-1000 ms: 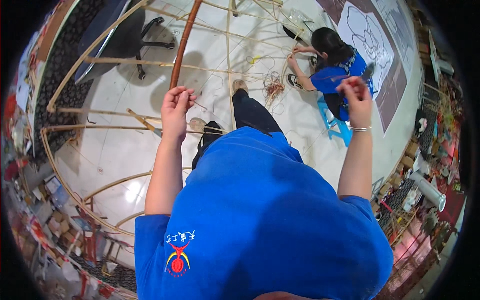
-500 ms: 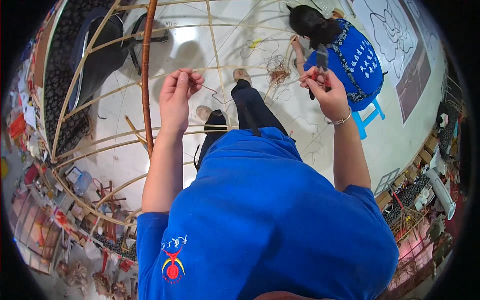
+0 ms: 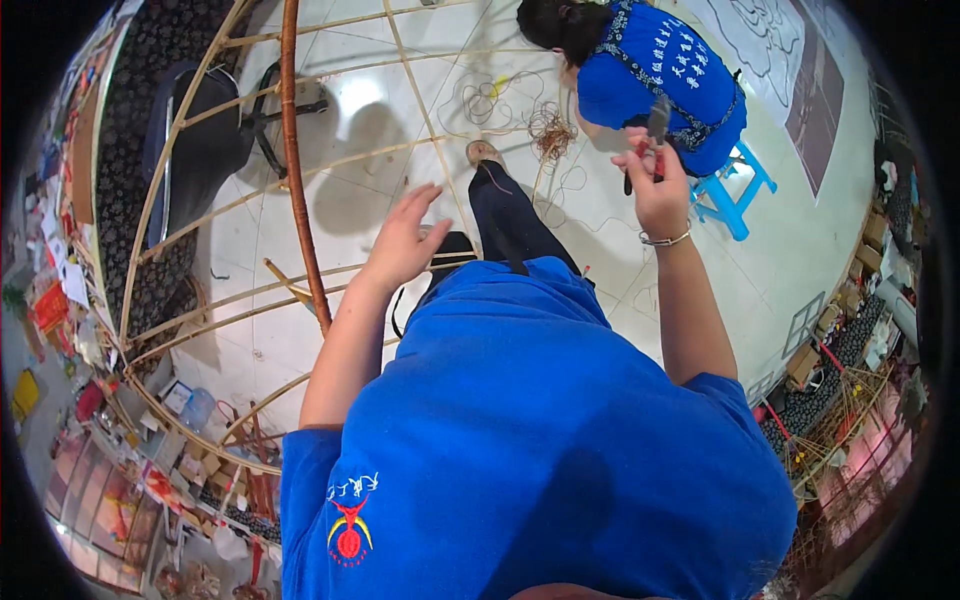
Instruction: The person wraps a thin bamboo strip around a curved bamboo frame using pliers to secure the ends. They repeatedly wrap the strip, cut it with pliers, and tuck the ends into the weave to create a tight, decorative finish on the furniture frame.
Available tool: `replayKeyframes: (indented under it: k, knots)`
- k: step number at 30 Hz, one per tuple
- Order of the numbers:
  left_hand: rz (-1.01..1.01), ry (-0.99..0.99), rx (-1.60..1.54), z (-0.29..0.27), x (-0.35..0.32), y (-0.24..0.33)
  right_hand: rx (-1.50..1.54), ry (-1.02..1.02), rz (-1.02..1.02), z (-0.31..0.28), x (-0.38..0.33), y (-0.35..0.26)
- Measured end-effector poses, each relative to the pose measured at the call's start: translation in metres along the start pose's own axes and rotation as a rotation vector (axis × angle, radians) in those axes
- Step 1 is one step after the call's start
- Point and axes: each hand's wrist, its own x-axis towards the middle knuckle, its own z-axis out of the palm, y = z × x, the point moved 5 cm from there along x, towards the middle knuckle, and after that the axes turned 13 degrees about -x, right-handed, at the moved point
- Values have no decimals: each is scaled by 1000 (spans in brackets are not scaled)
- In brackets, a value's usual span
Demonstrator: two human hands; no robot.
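Note:
My right hand (image 3: 660, 196) is closed around pliers (image 3: 658, 120) with red handles and a dark head pointing up and away. My left hand (image 3: 405, 240) is held in front of my waist, empty, fingers stretched and thumb apart. It is close to a frame of thin pale bamboo strips (image 3: 345, 153), without touching it as far as I can see. A thicker rod wrapped in brown (image 3: 292, 150) crosses the frame on the left. A thin brown line, perhaps a piece of wire (image 3: 497, 184), shows against my dark trouser leg.
At the upper right, a person (image 3: 665, 75) in a blue shirt sits on a light-blue stool (image 3: 738, 195). Tangled wire (image 3: 552, 135) lies on the tiled floor. A dark chair (image 3: 197, 150) stands beyond the frame, left. Large drawn sheets (image 3: 770, 50) lie at the far right.
My left hand has let go of the bent wire it pinched and moved right and down, with its fingers spread. The pliers stay in my right hand. The view has shifted somewhat.

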Motion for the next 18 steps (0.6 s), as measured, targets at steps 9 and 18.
replayKeyframes:
  k: [9,18]
  knots:
    - [-9,392,212,-65,-153,-87,104,267,-75,-16,-63,-34]
    - [53,963,47,-116,-182,-114,96,-84,133,49,-84,-46]
